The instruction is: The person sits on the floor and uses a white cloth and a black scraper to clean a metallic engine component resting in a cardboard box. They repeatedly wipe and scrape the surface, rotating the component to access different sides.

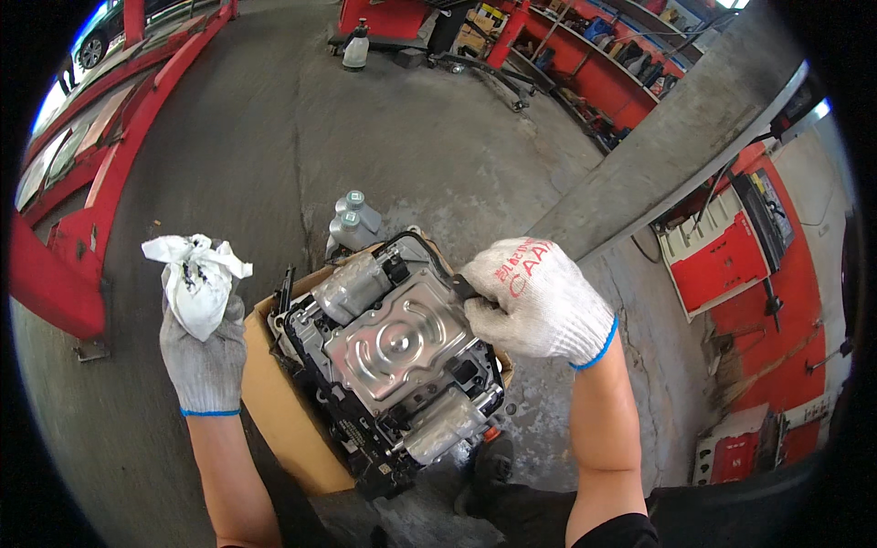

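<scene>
My left hand (pixel 203 361), in a grey-white knit glove with a blue cuff, is closed around a crumpled white rag (pixel 198 297) with dark stains. My right hand (pixel 539 301), gloved the same way with red writing on its back, pinches a small black piece (pixel 464 287); its kind is hard to make out. Between the hands lies a transmission control unit (pixel 397 342) with a stamped silver cover, black housing and two plastic-wrapped cylinders. It rests on an open cardboard box (pixel 283 416). The right hand hovers at the unit's upper right edge; the left is beside the box.
Grey bottles with green caps (pixel 353 224) stand just behind the box. A red lift frame (pixel 119 173) rises on the left, a concrete pillar (pixel 676 128) on the right. Farther off are a spray bottle (pixel 356 46), loaded red shelves (pixel 603 64) and a red-and-white tool cabinet (pixel 717 251).
</scene>
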The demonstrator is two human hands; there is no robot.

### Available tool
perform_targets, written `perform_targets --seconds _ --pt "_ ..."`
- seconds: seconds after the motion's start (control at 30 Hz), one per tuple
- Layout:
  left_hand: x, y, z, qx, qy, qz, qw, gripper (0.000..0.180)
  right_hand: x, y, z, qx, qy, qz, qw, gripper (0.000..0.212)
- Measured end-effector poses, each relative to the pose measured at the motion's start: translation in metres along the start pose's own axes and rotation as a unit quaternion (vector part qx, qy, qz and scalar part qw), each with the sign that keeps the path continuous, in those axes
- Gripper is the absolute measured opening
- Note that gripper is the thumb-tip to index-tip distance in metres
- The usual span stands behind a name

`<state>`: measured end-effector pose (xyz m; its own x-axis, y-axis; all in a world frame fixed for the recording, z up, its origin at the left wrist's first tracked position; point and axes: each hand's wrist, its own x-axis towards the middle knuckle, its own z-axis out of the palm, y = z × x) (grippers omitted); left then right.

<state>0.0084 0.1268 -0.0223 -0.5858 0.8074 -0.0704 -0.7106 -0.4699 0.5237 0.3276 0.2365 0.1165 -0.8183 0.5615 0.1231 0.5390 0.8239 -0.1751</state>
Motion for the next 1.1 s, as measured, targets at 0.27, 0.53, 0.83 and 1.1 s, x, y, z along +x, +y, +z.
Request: perform_targets --seconds 0.27,0.53,0.83,1.1 --pt "0.000 0.000 -0.013 0.034 -0.036 0.012 0.999 0.039 -0.002 -0.003 -0.003 0.006 -0.024 -0.006 1.000 0.018" --pt "-0.002 -0.003 -0.008 0.111 -0.044 0.049 0.992 0.037 -0.010 0.008 -0.016 0.124 -0.003 0.031 0.992 0.016" --pt "-0.002 0.002 -0.008 0.028 -0.083 -0.017 0.996 0.039 -0.002 0.011 0.000 0.063 0.052 0.047 0.996 0.020" --pt "-0.005 0.005 0.002 -0.006 -0.071 -0.018 0.997 0.035 0.013 0.009 0.011 0.038 0.080 0.000 0.996 0.018"
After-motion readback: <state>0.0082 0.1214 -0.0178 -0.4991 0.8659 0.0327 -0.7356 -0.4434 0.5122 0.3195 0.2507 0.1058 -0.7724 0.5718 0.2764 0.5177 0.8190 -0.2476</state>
